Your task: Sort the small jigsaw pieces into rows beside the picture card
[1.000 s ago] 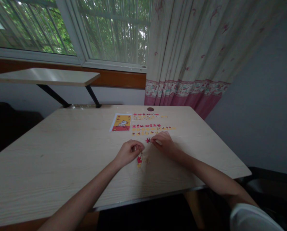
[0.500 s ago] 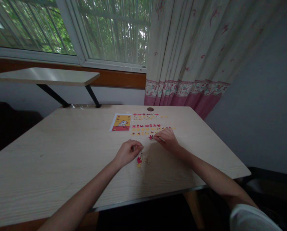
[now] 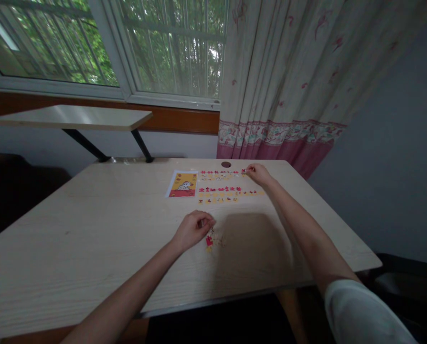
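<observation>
Rows of small red and yellow puzzle pieces lie on a pale wooden table, beside a yellow and red picture card. My right hand reaches to the far row's right end, fingers pinched on a small red piece. My left hand rests curled on the table nearer me, fingers closed; what it holds is hidden. A small cluster of joined pieces lies just right of that hand.
A round cable hole sits at the table's far edge. A floral curtain hangs behind on the right, a window on the left. A narrow shelf on black brackets stands behind the table.
My right hand has carried a red piece from near the left hand away to the far row's right end. The left hand stayed put. The view shifted slightly.
</observation>
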`<state>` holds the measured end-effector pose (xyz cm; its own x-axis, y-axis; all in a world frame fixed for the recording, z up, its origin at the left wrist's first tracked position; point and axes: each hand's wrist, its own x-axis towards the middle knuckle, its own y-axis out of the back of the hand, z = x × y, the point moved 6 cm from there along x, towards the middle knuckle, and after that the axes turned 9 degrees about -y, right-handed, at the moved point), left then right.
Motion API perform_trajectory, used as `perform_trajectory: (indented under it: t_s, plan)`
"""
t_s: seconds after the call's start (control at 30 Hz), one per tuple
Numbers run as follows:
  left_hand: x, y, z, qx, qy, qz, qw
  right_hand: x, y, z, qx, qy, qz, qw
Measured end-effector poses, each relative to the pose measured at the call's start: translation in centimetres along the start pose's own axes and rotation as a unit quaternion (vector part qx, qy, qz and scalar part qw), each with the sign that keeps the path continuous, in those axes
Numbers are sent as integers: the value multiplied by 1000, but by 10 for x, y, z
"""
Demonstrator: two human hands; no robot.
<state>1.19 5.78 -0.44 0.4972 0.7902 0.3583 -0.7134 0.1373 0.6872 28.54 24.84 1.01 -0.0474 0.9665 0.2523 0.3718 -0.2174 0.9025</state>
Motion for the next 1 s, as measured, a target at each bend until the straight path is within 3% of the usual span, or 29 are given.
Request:
perform_trajectory:
  t_s: [0.13, 0.23, 0.63, 0.77, 0.87, 0.93, 1.0]
  plan:
    - [-1, 0, 0, 3, -2, 0, 1000, 22, -26, 16, 4, -21, -17, 1000]
    - [-1, 0, 0, 2, 0, 1, 1000, 31, -33, 19, -4, -25, -27, 999]
    - [0, 0, 1, 3, -4, 0, 1000, 36, -23, 15, -43, -10, -63, 997]
    - [0, 0, 1, 14, 0, -1, 1000, 25, -7, -10, -39, 4, -40, 998]
    - [1, 2, 1, 27, 10, 5, 1000, -5, 8, -48, -25, 54, -10, 998]
    - [1, 5, 1, 44, 15, 6, 999, -42, 17, -82, -2, 163, 19, 987]
    - [2, 8, 3, 59, 6, -6, 998, -85, 18, -111, 7, 255, -6, 967]
